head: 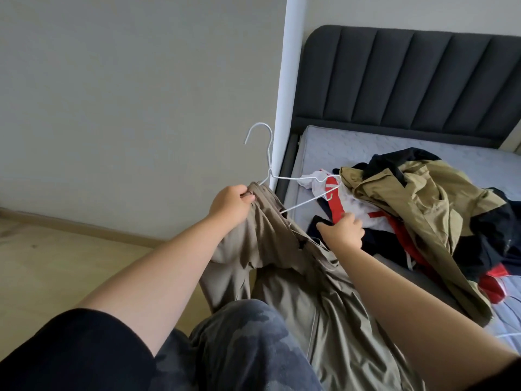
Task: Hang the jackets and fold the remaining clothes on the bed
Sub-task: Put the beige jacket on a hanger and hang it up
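A taupe jacket (293, 266) hangs in front of me, down over my lap. My left hand (229, 206) grips its collar together with a white wire hanger (298, 179) whose hook points up and left. My right hand (342, 231) holds the jacket's other shoulder near the hanger's lower arm. On the bed (346, 142) lies a pile of clothes: a khaki and black jacket (417, 198) on top, with a white and red garment (335, 193) and dark navy clothes (377, 241) under it.
A dark grey padded headboard (408, 80) stands behind the mattress. A white vertical post (284, 88) rises at the bed's left corner. A grey wall and wooden floor (56, 266) lie to the left. My camouflage trousers (239, 348) fill the bottom.
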`<state>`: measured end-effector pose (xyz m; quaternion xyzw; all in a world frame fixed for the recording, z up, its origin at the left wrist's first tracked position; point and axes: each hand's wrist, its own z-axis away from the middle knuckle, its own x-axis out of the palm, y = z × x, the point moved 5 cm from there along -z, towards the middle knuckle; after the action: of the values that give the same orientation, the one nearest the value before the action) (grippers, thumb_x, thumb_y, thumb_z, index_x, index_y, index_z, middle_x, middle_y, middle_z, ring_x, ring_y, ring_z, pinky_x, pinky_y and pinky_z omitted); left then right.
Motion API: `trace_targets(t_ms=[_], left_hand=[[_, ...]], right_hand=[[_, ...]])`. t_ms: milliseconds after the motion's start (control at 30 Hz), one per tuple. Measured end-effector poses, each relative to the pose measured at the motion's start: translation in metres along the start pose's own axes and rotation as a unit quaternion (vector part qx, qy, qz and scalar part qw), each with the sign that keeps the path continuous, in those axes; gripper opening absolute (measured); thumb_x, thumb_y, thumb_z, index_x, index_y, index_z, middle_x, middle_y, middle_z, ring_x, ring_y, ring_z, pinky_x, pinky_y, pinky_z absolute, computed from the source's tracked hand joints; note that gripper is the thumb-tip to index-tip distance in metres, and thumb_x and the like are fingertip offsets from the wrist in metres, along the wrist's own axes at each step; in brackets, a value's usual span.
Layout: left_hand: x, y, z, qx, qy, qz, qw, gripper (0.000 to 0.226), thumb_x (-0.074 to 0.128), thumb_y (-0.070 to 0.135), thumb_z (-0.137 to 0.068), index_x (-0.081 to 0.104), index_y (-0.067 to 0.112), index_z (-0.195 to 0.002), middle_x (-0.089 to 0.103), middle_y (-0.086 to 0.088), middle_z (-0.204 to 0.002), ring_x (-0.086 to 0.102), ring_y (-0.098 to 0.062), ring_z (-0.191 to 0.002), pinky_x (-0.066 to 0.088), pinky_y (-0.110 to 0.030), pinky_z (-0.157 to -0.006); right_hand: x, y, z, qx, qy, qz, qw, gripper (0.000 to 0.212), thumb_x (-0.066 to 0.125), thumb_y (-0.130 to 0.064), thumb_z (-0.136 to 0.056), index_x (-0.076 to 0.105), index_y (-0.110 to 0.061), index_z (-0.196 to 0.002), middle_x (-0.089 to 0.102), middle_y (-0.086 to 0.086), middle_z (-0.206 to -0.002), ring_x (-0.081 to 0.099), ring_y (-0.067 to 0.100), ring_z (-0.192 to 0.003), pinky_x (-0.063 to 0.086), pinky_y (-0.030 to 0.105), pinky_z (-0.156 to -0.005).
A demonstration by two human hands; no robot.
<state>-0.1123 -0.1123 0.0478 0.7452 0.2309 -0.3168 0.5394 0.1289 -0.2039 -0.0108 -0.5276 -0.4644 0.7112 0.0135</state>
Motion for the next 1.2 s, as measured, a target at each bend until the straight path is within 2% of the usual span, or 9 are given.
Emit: trace_targets(t_ms=[100,233,367,600,767,867,933,1100,1200], left_hand=[[0.000,0.002,-0.001,0.021,-0.015,0.007,1.000,0.038,0.053,0.019,-0.092,0.036,0.016,-0.058,0.040,0.002,-0.057,0.040,-0.019,-0.062,0.025,-0.027,-0.050],[0.002,0.003,-0.002,0.040,-0.048,0.008,0.998,0.040,0.055,0.017,-0.092,0.035,0.019,-0.057,0.039,0.004,-0.057,0.039,-0.019,-0.062,0.024,-0.030,-0.056],[0.001,-0.006,0.002,0.083,-0.109,-0.121,0.983,0.023,0.054,0.016,-0.092,0.050,0.011,-0.070,0.053,-0.005,-0.070,0.048,-0.025,-0.074,0.030,-0.029,-0.060],[-0.001,-0.027,0.004,0.073,-0.094,-0.193,0.974,0.028,0.053,0.016,-0.092,0.039,0.014,-0.068,0.051,-0.007,-0.079,0.045,-0.026,-0.076,0.030,-0.029,-0.062],[0.002,-0.028,0.007,0.086,-0.129,-0.193,0.969,0.015,0.049,0.013,-0.094,0.052,0.008,-0.080,0.055,-0.006,-0.084,0.048,-0.026,-0.079,0.032,-0.029,-0.065],[0.002,-0.032,0.009,0.085,-0.161,-0.209,0.961,0.014,0.045,0.008,-0.093,0.060,0.009,-0.091,0.059,-0.004,-0.090,0.050,-0.022,-0.082,0.035,-0.027,-0.068],[0.006,-0.033,0.014,0.087,-0.183,-0.224,0.953,0.017,0.044,0.006,-0.091,0.060,0.011,-0.092,0.060,-0.002,-0.091,0.050,-0.020,-0.083,0.034,-0.025,-0.068],[0.024,-0.023,0.018,0.088,-0.188,-0.211,0.955,0.021,0.044,0.009,-0.094,0.063,0.013,-0.101,0.063,-0.007,-0.108,0.056,-0.027,-0.100,0.039,-0.026,-0.076],[0.030,-0.026,0.018,0.077,-0.205,-0.205,0.954,0.032,0.043,0.006,-0.092,0.063,0.020,-0.113,0.062,-0.005,-0.114,0.057,-0.026,-0.105,0.041,-0.025,-0.080]], right_hand=[[0.017,0.043,0.002,0.147,-0.155,0.039,0.976,0.067,0.062,-0.052,-0.082,0.046,-0.004,-0.126,0.052,0.012,-0.116,0.050,0.029,-0.110,0.043,0.034,-0.089],[0.040,0.069,0.020,0.254,-0.315,-0.141,0.904,0.028,0.050,-0.025,-0.093,0.047,-0.012,-0.069,0.049,0.005,-0.063,0.048,0.018,-0.051,0.045,0.031,-0.062],[0.003,0.052,-0.012,0.150,-0.099,-0.197,0.964,0.022,0.044,-0.007,-0.093,0.045,-0.014,-0.072,0.045,0.005,-0.073,0.044,0.021,-0.060,0.048,0.033,-0.067],[-0.024,0.018,-0.021,0.079,0.046,-0.286,0.954,0.023,0.043,-0.007,-0.091,0.063,0.000,-0.082,0.057,0.013,-0.084,0.059,0.032,-0.087,0.045,0.034,-0.074],[-0.027,0.001,-0.018,0.141,0.016,-0.381,0.914,0.031,0.044,-0.016,-0.097,0.054,0.000,-0.122,0.059,0.014,-0.123,0.056,0.026,-0.112,0.043,0.025,-0.079],[-0.035,0.006,-0.017,0.110,0.031,-0.179,0.977,0.036,0.044,-0.018,-0.098,0.043,-0.005,-0.132,0.050,0.007,-0.135,0.046,0.021,-0.126,0.039,0.021,-0.094],[-0.031,0.004,-0.010,0.156,0.025,-0.386,0.909,0.033,0.041,-0.010,-0.097,0.049,0.000,-0.127,0.055,0.015,-0.128,0.053,0.027,-0.119,0.046,0.019,-0.074],[-0.007,-0.031,0.011,0.065,0.012,-0.352,0.934,0.032,0.035,-0.003,-0.095,0.054,-0.001,-0.120,0.059,0.015,-0.114,0.055,0.028,-0.105,0.041,0.032,-0.090],[-0.003,-0.055,0.028,-0.025,-0.007,-0.305,0.952,0.025,0.034,-0.002,-0.093,0.056,-0.007,-0.103,0.054,0.002,-0.088,0.049,0.018,-0.088,0.039,0.027,-0.080]])
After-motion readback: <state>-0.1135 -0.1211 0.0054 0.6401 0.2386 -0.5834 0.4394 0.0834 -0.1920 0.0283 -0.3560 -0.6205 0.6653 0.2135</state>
